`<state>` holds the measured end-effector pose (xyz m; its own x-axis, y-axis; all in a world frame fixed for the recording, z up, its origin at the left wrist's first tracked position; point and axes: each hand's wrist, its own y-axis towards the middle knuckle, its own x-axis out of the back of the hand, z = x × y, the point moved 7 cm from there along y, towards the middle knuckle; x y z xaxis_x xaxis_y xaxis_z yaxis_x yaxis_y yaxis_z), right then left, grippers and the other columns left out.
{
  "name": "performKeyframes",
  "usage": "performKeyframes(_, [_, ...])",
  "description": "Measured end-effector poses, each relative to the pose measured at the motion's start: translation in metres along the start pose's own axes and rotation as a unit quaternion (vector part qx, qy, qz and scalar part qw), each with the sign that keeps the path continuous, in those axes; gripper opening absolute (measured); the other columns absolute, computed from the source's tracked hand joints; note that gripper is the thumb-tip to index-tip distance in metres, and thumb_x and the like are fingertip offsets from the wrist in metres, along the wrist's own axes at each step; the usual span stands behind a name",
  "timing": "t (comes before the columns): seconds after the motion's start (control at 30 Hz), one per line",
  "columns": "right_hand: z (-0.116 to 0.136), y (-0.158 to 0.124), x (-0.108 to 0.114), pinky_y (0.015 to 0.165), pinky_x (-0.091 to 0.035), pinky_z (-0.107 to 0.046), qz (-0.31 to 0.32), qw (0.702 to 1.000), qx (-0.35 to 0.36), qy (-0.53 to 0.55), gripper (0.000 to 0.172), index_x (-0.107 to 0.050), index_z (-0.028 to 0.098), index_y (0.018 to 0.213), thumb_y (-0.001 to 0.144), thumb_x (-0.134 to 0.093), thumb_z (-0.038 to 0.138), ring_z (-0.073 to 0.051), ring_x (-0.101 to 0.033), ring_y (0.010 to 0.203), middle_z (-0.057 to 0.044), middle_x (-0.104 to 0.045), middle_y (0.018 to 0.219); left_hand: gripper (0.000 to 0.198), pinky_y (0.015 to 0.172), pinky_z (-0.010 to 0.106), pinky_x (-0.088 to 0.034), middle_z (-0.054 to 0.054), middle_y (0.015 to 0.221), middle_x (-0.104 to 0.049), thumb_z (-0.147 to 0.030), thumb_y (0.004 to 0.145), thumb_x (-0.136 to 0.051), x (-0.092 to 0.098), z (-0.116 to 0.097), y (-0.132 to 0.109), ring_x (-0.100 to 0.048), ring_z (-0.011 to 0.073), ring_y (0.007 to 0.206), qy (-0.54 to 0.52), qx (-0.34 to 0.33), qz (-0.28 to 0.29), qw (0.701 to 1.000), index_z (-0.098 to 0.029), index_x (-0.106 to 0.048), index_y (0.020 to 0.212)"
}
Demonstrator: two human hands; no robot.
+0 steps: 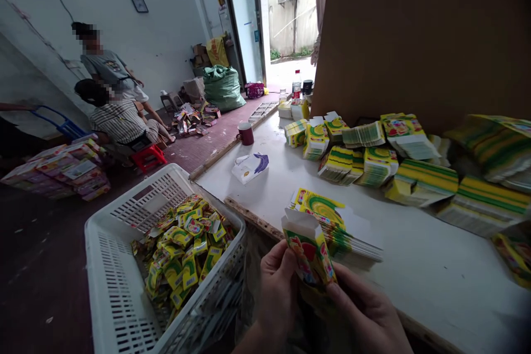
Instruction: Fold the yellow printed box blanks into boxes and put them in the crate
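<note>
A small yellow-green carton [309,251] with red pictures is held upright and slightly tilted between both hands, its top flaps standing open. My left hand [279,282] pinches its left side near the top. Around its lower right edge close the thumb and fingers of my right hand [359,301]. Just behind the carton, a stack of flat cartons [332,221] lies on the white table [431,265]. To the left of my hands stands a white plastic basket [124,287] with many small folded cartons [186,254] in it.
Bundles of flat cartons [423,182] line the table's back, below a brown board [415,38]. A dark red mug [245,134] and a white-purple packet [250,167] sit at the table's left. Two people are at the left, one seated on a red stool [149,159].
</note>
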<state>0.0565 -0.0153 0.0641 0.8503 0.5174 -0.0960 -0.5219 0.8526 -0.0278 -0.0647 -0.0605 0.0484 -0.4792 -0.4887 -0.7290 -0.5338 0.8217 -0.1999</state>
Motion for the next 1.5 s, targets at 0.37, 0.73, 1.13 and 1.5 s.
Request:
performKeyframes(0.37, [-0.011, -0.005, 0.002, 0.089, -0.057, -0.039, -0.04, 0.991, -0.05, 0.113, 0.032, -0.077, 0.029, 0.103, 0.073, -0.078, 0.04, -0.032, -0.069, 0.104, -0.006, -0.077, 0.102, 0.029, 0.072, 0.023, -0.052, 0.005, 0.086, -0.077, -0.038, 0.072, -0.079, -0.014, 0.002, -0.002, -0.067, 0.0139, 0.074, -0.013, 0.012, 0.05, 0.999, -0.018, -0.077, 0.094])
performKeyframes(0.73, [0.011, 0.006, 0.001, 0.061, -0.054, -0.02, 0.04, 0.989, 0.085, -0.115, 0.016, -0.073, 0.022, 0.08, 0.084, -0.065, 0.036, -0.018, -0.063, 0.069, -0.004, -0.066, 0.074, 0.022, 0.067, 0.021, -0.05, 0.002, 0.078, -0.074, -0.035, 0.071, -0.08, 0.01, -0.003, 0.003, -0.064, 0.0116, 0.067, 0.049, -0.011, -0.027, 0.998, -0.018, -0.075, 0.084])
performKeyframes(1.13, [0.04, -0.013, 0.03, 0.058, -0.052, -0.025, 0.16, 0.866, 0.193, -0.434, 0.031, -0.072, 0.033, 0.11, 0.089, -0.054, 0.019, -0.017, -0.064, 0.067, -0.004, -0.068, 0.079, 0.072, 0.105, 0.042, -0.04, 0.014, 0.131, -0.059, -0.047, 0.07, -0.078, -0.013, -0.037, -0.001, -0.053, 0.0305, 0.122, 0.337, -0.043, 0.188, 0.922, -0.021, -0.054, 0.132])
performKeyframes(1.5, [0.034, -0.021, 0.046, 0.108, -0.04, -0.049, -0.144, 0.958, 0.145, -0.203, 0.068, -0.035, 0.029, 0.148, 0.087, -0.063, 0.041, -0.032, -0.044, 0.135, -0.01, -0.041, 0.151, 0.079, 0.087, 0.037, -0.05, 0.009, 0.114, -0.068, -0.034, 0.063, -0.082, -0.025, 0.0, -0.021, -0.064, 0.03, 0.101, 0.542, -0.096, 0.218, 0.806, -0.024, -0.047, 0.133])
